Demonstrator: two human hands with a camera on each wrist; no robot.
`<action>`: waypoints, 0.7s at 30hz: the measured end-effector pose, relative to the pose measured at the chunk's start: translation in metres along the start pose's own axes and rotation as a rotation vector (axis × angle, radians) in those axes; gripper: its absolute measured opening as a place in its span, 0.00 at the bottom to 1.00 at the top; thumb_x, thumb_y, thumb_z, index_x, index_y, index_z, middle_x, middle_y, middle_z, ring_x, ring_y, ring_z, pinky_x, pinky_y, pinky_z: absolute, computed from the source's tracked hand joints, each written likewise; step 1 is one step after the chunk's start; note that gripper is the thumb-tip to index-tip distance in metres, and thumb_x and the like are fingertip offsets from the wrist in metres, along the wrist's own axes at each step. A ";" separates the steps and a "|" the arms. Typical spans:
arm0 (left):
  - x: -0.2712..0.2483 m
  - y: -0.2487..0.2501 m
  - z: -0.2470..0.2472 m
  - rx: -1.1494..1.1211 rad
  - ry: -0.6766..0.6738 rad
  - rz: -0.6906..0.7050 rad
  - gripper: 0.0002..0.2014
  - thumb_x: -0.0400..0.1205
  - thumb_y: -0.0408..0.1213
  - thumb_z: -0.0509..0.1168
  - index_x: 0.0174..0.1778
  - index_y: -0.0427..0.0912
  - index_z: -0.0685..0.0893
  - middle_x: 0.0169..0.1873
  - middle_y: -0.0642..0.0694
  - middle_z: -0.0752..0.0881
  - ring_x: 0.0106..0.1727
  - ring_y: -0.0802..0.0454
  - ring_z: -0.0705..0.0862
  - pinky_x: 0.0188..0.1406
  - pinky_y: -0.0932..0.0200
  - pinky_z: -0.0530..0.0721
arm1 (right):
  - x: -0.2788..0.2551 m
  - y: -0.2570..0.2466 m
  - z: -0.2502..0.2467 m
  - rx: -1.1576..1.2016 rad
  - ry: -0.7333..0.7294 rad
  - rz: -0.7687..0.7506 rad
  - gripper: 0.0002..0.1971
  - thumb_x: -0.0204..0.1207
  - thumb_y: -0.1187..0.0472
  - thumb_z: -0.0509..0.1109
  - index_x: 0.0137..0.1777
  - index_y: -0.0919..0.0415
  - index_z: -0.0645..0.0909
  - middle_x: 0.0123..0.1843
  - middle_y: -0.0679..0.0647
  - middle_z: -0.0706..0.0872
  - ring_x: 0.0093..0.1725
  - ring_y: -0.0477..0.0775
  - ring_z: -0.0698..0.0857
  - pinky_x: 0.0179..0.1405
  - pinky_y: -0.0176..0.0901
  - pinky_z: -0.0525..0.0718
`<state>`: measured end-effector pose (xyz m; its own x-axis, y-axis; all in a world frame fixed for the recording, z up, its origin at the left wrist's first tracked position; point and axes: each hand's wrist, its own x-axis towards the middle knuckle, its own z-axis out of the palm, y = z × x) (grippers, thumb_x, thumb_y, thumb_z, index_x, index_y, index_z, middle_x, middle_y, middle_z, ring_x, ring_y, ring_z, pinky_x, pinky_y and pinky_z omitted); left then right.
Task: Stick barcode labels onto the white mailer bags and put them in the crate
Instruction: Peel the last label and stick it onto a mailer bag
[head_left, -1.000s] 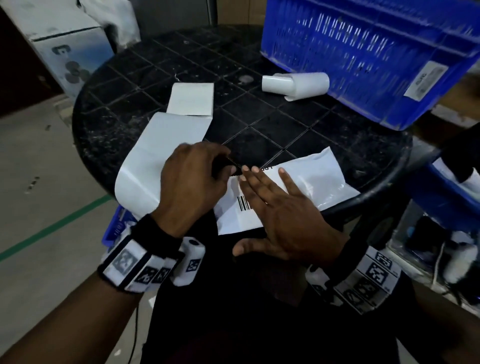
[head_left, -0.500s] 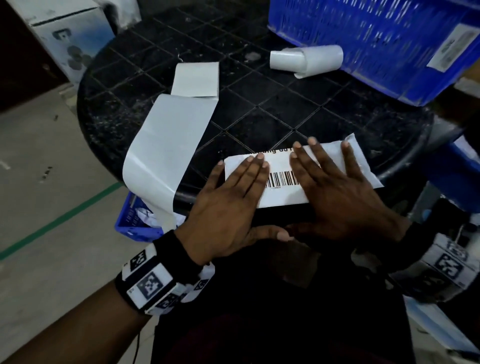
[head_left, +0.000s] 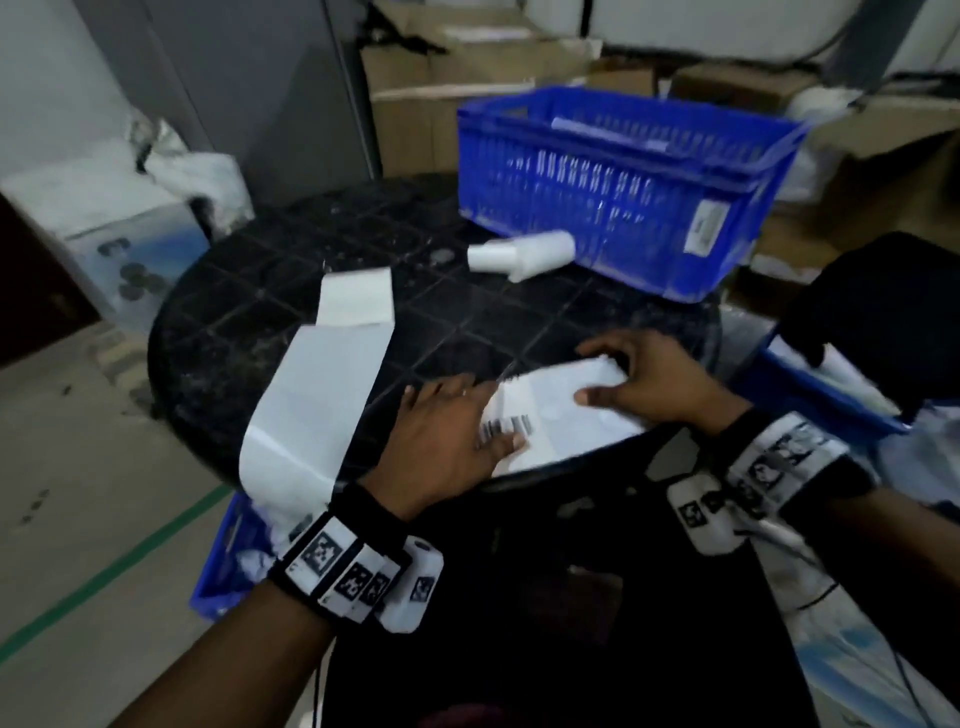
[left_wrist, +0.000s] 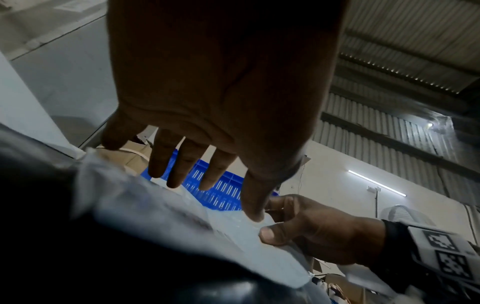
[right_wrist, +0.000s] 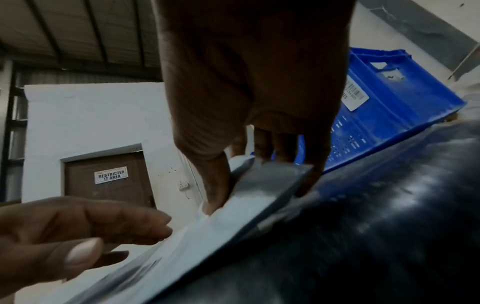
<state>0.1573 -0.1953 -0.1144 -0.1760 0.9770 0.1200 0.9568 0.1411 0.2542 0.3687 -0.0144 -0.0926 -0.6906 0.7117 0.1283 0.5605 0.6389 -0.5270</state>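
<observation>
A white mailer bag lies at the near edge of the black round table, with a barcode label stuck on its left part. My left hand rests flat on the bag's left end, fingers straight. My right hand grips the bag's right end, thumb on top and fingers curled over the far edge. In the right wrist view that end of the bag is tilted up off the table under my right hand. The blue crate stands at the back right of the table.
A roll of labels lies in front of the crate. A long strip of white backing paper runs over the table's left front edge. Another blue crate sits on the floor below. Cardboard boxes are stacked behind the table.
Both hands lay flat on the bag, pressing the label. Now my right hand has curled round the bag's right end and raised it; my left hand has slid to the left end.
</observation>
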 end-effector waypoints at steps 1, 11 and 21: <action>0.006 -0.001 -0.004 -0.035 0.023 0.006 0.46 0.72 0.77 0.50 0.81 0.53 0.74 0.76 0.47 0.79 0.77 0.40 0.76 0.77 0.37 0.71 | 0.002 -0.002 -0.002 0.042 0.019 -0.019 0.29 0.65 0.52 0.90 0.66 0.54 0.89 0.59 0.43 0.90 0.60 0.48 0.89 0.63 0.35 0.81; 0.066 0.009 -0.072 -0.557 0.196 0.055 0.12 0.74 0.50 0.74 0.52 0.55 0.90 0.48 0.57 0.93 0.50 0.59 0.91 0.55 0.50 0.88 | 0.023 -0.058 -0.069 0.370 0.247 -0.222 0.35 0.63 0.55 0.91 0.72 0.48 0.85 0.62 0.40 0.90 0.60 0.35 0.88 0.60 0.29 0.84; 0.164 0.014 -0.072 -1.422 0.342 -0.284 0.08 0.84 0.33 0.71 0.57 0.39 0.89 0.51 0.36 0.94 0.52 0.36 0.93 0.55 0.41 0.91 | 0.111 -0.027 -0.069 0.967 0.175 0.074 0.19 0.81 0.56 0.77 0.70 0.54 0.81 0.55 0.56 0.95 0.56 0.54 0.93 0.52 0.59 0.91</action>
<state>0.1251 -0.0443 -0.0222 -0.5505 0.8319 0.0700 -0.1034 -0.1511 0.9831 0.3079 0.0674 -0.0061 -0.5476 0.8234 0.1488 -0.0700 0.1322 -0.9888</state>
